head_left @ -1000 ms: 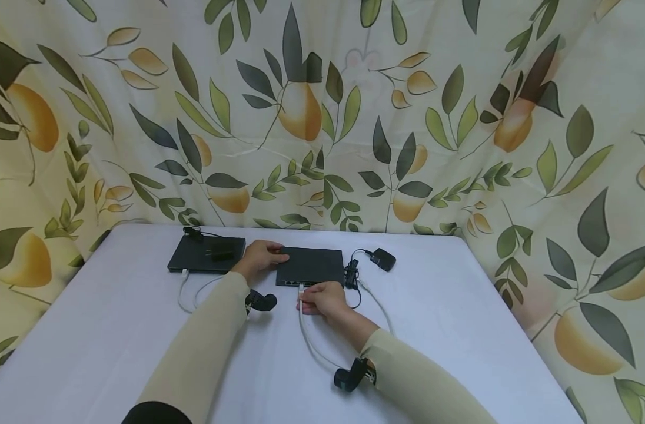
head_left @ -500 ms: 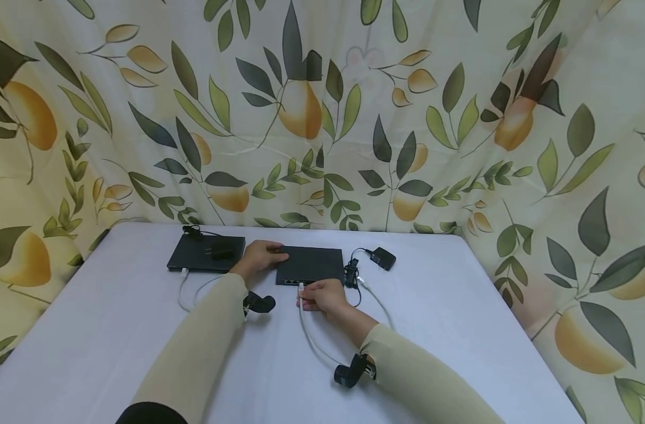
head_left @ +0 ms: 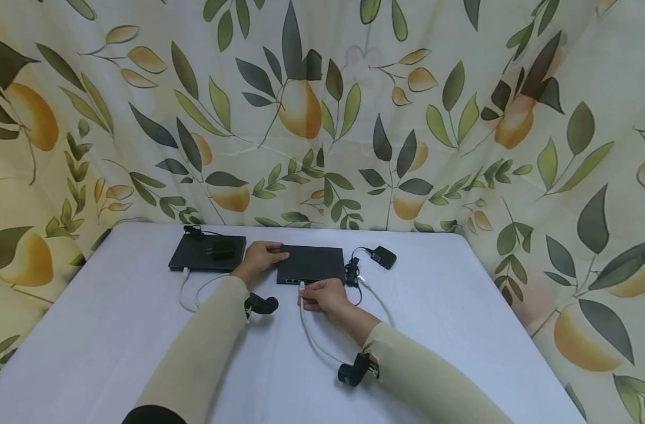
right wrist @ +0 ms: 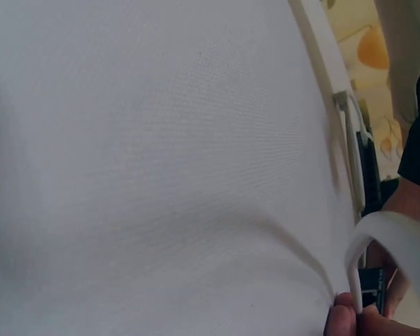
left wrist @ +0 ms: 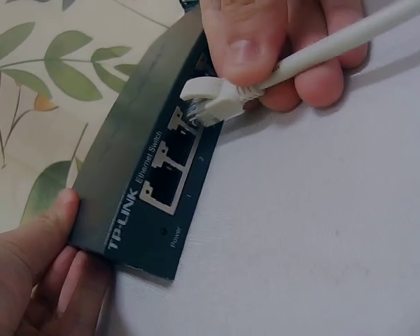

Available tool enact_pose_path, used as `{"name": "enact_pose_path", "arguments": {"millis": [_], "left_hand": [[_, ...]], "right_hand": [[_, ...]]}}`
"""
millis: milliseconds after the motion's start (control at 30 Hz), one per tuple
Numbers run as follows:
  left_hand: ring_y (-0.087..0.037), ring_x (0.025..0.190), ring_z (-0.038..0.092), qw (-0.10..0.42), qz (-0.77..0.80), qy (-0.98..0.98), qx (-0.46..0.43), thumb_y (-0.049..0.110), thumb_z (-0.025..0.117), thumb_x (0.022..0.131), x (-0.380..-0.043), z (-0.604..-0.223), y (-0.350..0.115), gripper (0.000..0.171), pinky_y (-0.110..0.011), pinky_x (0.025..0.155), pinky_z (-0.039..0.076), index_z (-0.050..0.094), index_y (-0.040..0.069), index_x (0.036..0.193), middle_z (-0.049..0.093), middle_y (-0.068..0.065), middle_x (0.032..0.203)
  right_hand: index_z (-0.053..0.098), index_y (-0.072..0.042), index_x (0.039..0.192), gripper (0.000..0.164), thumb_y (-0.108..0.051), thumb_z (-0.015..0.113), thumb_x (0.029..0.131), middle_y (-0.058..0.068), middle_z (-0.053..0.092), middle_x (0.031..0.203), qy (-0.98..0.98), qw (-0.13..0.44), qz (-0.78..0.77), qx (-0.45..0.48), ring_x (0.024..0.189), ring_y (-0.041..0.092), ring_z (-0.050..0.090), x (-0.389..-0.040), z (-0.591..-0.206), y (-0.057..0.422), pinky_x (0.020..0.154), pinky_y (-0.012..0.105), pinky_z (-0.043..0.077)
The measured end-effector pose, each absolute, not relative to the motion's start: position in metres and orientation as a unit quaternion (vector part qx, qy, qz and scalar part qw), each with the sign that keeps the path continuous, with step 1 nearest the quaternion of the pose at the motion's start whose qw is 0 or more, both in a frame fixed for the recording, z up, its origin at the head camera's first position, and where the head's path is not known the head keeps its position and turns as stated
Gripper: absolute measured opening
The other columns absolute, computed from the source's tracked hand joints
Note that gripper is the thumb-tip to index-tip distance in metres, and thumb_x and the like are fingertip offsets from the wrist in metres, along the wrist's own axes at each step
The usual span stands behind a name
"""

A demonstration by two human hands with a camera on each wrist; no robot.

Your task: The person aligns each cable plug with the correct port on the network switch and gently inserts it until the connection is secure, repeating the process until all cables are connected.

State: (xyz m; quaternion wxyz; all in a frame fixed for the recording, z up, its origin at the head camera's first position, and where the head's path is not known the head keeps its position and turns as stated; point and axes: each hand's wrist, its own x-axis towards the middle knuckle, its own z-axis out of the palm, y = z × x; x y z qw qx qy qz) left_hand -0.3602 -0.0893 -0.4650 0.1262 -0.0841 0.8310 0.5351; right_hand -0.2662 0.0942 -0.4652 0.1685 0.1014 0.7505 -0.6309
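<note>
A black TP-LINK Ethernet switch (head_left: 313, 263) lies on the table with its row of ports toward me. My left hand (head_left: 258, 259) grips its left end; in the left wrist view the thumb lies on top and the fingers curl beneath. My right hand (head_left: 326, 296) pinches the white Ethernet cable (head_left: 308, 330) just behind its plug. Up close, that plug (left wrist: 220, 105) has its clear tip at the mouth of a port past the ports marked 1 and 2; how deep it sits I cannot tell. In the right wrist view, the cable loops beside my fingertips (right wrist: 341, 318).
To the left lies a second flat black box (head_left: 187, 253), with a power adapter (head_left: 222, 249) on it and a white cable (head_left: 182, 294) at its front. Right of the switch are a bundled black cord (head_left: 352, 272), another adapter (head_left: 383, 258) and a white cable (head_left: 378, 301). A patterned curtain (head_left: 322, 176) hangs behind.
</note>
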Motion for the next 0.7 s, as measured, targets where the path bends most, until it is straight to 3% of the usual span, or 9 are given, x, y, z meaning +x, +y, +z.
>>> {"name": "enact_pose_path", "arguments": {"millis": [233, 400, 700], "left_hand": [[-0.021, 0.107, 0.060, 0.119, 0.558, 0.816, -0.096, 0.017, 0.080, 0.084, -0.366, -0.468, -0.085, 0.049, -0.037, 0.098, 0.051, 0.065, 0.008, 0.130, 0.063, -0.013, 0.131], [-0.023, 0.113, 0.062, 0.106, 0.564, 0.814, -0.093, 0.015, 0.080, 0.083, -0.365, -0.468, -0.084, 0.047, -0.036, 0.097, 0.052, 0.066, 0.005, 0.127, 0.063, -0.014, 0.132], [-0.023, 0.103, 0.065, 0.134, 0.552, 0.822, -0.041, 0.008, 0.070, 0.091, -0.364, -0.453, -0.100, 0.037, -0.033, 0.088, 0.057, 0.064, 0.002, 0.127, 0.067, -0.016, 0.121]], "right_hand": [[0.072, 0.005, 0.105, 0.020, -0.005, 0.071, 0.089, 0.010, 0.074, 0.083, 0.766, 0.174, -0.611, 0.098, 0.064, 0.010, 0.068, -0.265, -0.460, 0.101, 0.064, 0.025, 0.060], [0.072, 0.006, 0.106, 0.021, -0.006, 0.070, 0.090, 0.016, 0.075, 0.089, 0.763, 0.176, -0.617, 0.080, 0.072, 0.016, 0.073, -0.263, -0.457, 0.107, 0.068, 0.029, 0.060], [0.071, 0.007, 0.108, 0.020, -0.006, 0.066, 0.093, 0.019, 0.074, 0.098, 0.805, 0.131, -0.577, 0.042, 0.086, 0.028, 0.074, -0.270, -0.435, 0.123, 0.077, 0.038, 0.060]]}}
